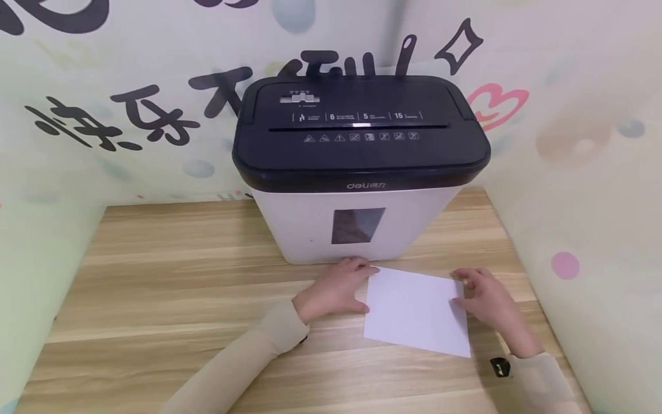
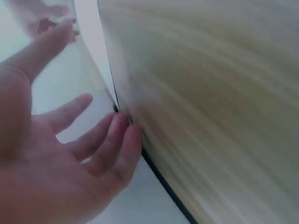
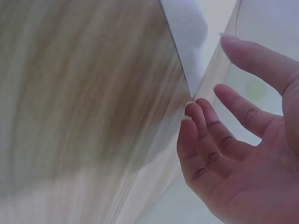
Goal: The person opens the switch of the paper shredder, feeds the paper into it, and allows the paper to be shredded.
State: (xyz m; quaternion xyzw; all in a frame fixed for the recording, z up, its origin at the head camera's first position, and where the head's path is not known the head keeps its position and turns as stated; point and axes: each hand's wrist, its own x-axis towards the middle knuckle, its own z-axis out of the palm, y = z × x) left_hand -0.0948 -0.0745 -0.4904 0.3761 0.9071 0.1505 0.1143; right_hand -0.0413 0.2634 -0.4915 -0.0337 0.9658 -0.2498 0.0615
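A blank white sheet of paper (image 1: 415,313) lies slightly askew on the wooden tabletop, just in front of a paper shredder (image 1: 362,164). My left hand (image 1: 335,291) is at the sheet's left edge, thumb and fingers spread apart by its far left corner. At the opposite edge is my right hand (image 1: 488,300), its thumb over the paper and its fingers loosely bent near the far right corner. Both wrist views show the left palm (image 2: 51,149) and the right palm (image 3: 252,186) with relaxed fingers and no pinch on the paper.
The shredder has a black top with a narrow feed slot (image 1: 357,127), a slider (image 1: 301,98) and a small dark window (image 1: 357,225) in its white body. Patterned walls (image 1: 579,172) with lettering close in the back and both sides of the wooden table (image 1: 170,276).
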